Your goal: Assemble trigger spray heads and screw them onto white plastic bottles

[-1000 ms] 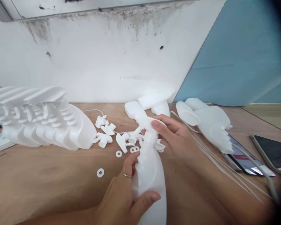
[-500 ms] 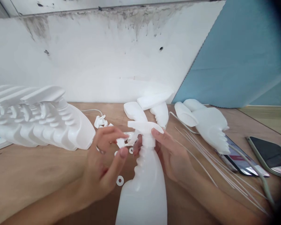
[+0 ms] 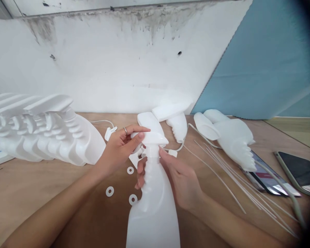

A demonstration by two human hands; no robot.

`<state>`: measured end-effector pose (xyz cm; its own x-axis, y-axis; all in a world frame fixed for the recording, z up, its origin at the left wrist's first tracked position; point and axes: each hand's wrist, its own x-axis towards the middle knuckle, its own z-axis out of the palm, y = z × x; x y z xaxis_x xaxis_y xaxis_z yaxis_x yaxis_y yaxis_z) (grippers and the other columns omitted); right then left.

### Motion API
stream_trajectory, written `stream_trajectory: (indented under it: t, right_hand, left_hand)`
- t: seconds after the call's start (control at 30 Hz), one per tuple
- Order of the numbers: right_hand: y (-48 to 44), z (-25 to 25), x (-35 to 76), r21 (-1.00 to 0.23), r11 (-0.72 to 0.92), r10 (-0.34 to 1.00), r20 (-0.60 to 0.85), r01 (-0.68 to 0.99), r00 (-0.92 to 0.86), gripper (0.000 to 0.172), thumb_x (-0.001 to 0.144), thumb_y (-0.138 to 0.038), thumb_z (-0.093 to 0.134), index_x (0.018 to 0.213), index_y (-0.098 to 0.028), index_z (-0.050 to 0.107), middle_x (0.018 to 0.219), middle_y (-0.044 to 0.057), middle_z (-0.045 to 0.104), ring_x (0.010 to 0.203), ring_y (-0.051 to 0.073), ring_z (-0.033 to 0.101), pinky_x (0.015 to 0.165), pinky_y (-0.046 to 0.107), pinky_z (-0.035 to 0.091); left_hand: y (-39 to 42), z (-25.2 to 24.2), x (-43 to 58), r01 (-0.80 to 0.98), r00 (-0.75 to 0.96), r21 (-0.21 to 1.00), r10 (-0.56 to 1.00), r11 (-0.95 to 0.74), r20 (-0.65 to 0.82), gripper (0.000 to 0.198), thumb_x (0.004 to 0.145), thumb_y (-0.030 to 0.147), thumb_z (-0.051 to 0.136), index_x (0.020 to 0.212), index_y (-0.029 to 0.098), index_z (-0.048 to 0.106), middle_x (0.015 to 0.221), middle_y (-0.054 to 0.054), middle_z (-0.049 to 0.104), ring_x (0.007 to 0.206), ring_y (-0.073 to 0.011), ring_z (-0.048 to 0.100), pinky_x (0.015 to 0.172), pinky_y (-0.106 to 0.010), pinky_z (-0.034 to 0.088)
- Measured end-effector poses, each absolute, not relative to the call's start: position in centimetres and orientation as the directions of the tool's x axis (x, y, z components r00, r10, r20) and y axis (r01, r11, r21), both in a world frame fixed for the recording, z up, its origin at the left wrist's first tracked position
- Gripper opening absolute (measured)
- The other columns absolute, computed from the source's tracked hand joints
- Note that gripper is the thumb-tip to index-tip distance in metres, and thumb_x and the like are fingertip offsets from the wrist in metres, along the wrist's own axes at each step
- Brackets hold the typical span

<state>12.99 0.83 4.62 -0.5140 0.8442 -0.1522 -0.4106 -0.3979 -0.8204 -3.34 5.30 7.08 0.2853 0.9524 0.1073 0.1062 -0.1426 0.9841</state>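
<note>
A white spray bottle (image 3: pixel 155 210) stands in front of me with a white trigger sprayer head (image 3: pixel 155 137) on its neck. My left hand (image 3: pixel 123 143) pinches the nozzle end of the head between thumb and fingers. Around the ribbed neck, just below the head, my right hand (image 3: pixel 180 175) is wrapped, its fingertips showing on the left side. Behind the neck lie small white sprayer parts (image 3: pixel 134 159), partly hidden by my hands. Flat white washers (image 3: pixel 109 191) are scattered on the table left of the bottle.
Several finished-looking white spray bottles (image 3: pixel 87 144) lie in a row at left. More white bottles (image 3: pixel 235 137) lie at the back right. Thin white tubes (image 3: pixel 227 172), a cable and two phones (image 3: pixel 297 172) occupy the right side. A wall (image 3: pixel 118 75) bounds the back.
My left hand has moved right and up and closed on the nozzle end of the sprayer head. The bottle's top has shifted left, and the right hand grips lower on the neck.
</note>
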Motion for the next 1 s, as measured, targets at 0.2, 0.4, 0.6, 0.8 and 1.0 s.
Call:
stream_trajectory:
  t: [0.2, 0.4, 0.6, 0.8, 1.0]
  right_hand:
    - [1.0, 3.8, 12.3, -0.700, -0.440, 0.834, -0.087, -0.562, -0.545, 0.020, 0.094, -0.043, 0.046, 0.095, -0.024, 0.045, 0.086, 0.004, 0.067, 0.062, 0.018, 0.064, 0.058, 0.030, 0.051]
    - [0.7, 3.2, 12.2, -0.659, -0.485, 0.828, -0.133, -0.575, -0.545, 0.028, 0.098, -0.042, 0.036, 0.106, -0.020, 0.051, 0.085, 0.007, 0.067, 0.061, 0.018, 0.063, 0.059, 0.030, 0.051]
    - [0.6, 2.5, 12.0, -0.652, -0.469, 0.838, -0.116, -0.596, -0.532, 0.037, 0.096, -0.047, 0.037, 0.102, -0.016, 0.056, 0.082, 0.009, 0.067, 0.061, 0.018, 0.063, 0.058, 0.029, 0.051]
    - [0.7, 2.8, 11.7, -0.716, -0.376, 0.888, -0.095, -0.589, -0.450, 0.025, 0.088, -0.038, 0.062, 0.101, -0.022, 0.047, 0.086, 0.005, 0.067, 0.058, 0.017, 0.064, 0.051, 0.027, 0.050]
    - [0.5, 3.1, 11.8, -0.697, -0.400, 0.873, -0.092, -0.595, -0.479, 0.026, 0.089, -0.044, 0.060, 0.096, -0.020, 0.049, 0.085, 0.006, 0.067, 0.058, 0.017, 0.063, 0.053, 0.029, 0.051]
  left_hand:
    - [5.7, 7.6, -3.7, 0.076, 0.266, 0.986, 0.956, -0.149, 0.124, 0.025, 0.089, 0.038, 0.062, 0.103, 0.018, 0.069, 0.065, 0.002, 0.061, 0.056, -0.0078, 0.051, 0.048, -0.018, 0.036]
    - [5.3, 7.7, -4.0, 0.067, 0.293, 0.982, 0.945, -0.174, 0.148, 0.023, 0.089, 0.036, 0.063, 0.101, 0.017, 0.068, 0.062, 0.002, 0.058, 0.051, -0.0068, 0.046, 0.045, -0.018, 0.033]
    - [5.6, 7.3, -3.9, 0.097, 0.378, 0.972, 0.911, -0.215, 0.164, 0.021, 0.092, 0.036, 0.059, 0.100, 0.018, 0.067, 0.062, 0.003, 0.056, 0.052, -0.0060, 0.045, 0.045, -0.017, 0.031]
    - [6.0, 7.2, -4.2, 0.206, 0.366, 0.951, 0.919, -0.232, 0.145, 0.024, 0.091, 0.039, 0.059, 0.098, 0.019, 0.070, 0.057, 0.005, 0.045, 0.050, -0.0062, 0.039, 0.043, -0.019, 0.029]
    - [5.8, 7.4, -4.2, 0.189, 0.380, 0.954, 0.913, -0.234, 0.148, 0.024, 0.091, 0.038, 0.060, 0.099, 0.019, 0.070, 0.060, 0.005, 0.049, 0.052, -0.0063, 0.042, 0.045, -0.019, 0.032]
